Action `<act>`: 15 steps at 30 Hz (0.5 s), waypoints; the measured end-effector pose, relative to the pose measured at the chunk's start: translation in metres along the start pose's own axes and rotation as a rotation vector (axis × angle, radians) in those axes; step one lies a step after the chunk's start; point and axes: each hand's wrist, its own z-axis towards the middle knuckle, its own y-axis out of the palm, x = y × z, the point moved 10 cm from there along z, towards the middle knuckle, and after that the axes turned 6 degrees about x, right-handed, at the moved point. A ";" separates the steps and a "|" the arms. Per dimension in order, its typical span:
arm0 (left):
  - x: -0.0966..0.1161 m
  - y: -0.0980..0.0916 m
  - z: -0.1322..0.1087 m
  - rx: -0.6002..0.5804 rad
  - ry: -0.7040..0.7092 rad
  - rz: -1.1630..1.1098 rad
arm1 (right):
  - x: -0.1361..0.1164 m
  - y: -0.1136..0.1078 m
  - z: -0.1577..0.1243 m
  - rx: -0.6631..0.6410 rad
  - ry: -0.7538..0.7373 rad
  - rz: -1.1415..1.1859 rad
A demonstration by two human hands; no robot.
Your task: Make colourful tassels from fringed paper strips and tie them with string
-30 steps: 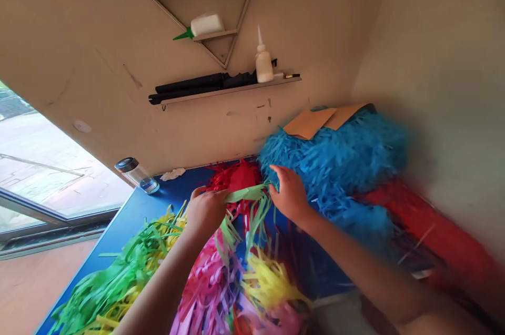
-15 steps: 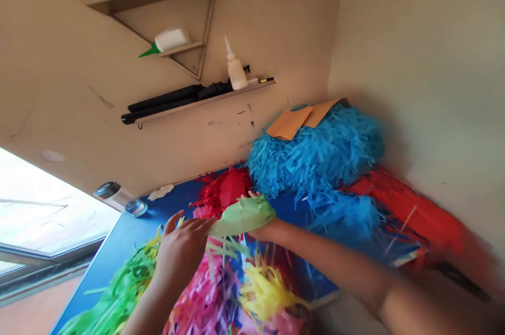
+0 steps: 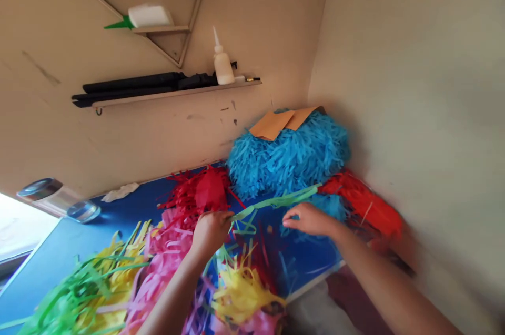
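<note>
My left hand [image 3: 212, 232] is closed on one end of a light green paper strip [image 3: 282, 200], from which thin fringes hang. The strip stretches right, above the blue table, towards the blue and red paper. My right hand [image 3: 310, 219] is below the strip and apart from it, its fingers curled with thumb and index tips close together; whether anything small is between them cannot be made out. Under my hands lie fringed paper piles: pink [image 3: 169, 245], yellow [image 3: 246, 290] and, at the lower left, green [image 3: 73, 290].
A blue fringed heap [image 3: 290, 159] carries brown card pieces [image 3: 272, 124]. Red fringed paper [image 3: 371, 203] lies at its right, more red [image 3: 205, 188] at its left. A clear jar [image 3: 61, 201] stands at the left. Bottles rest on wall shelves [image 3: 177, 94].
The green paper, bunched between both hands before, is now drawn out as a long narrow strip. My right hand has moved right and off it. The view has shifted.
</note>
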 end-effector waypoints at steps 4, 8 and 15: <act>0.003 0.010 0.011 -0.017 0.025 -0.042 | -0.036 0.002 -0.003 0.082 -0.088 0.117; 0.010 0.004 0.003 -0.028 0.025 -0.010 | -0.056 0.039 0.030 0.152 -0.196 -0.153; 0.110 0.031 -0.032 -0.035 0.257 -0.198 | -0.043 0.055 0.060 0.199 -0.144 -0.199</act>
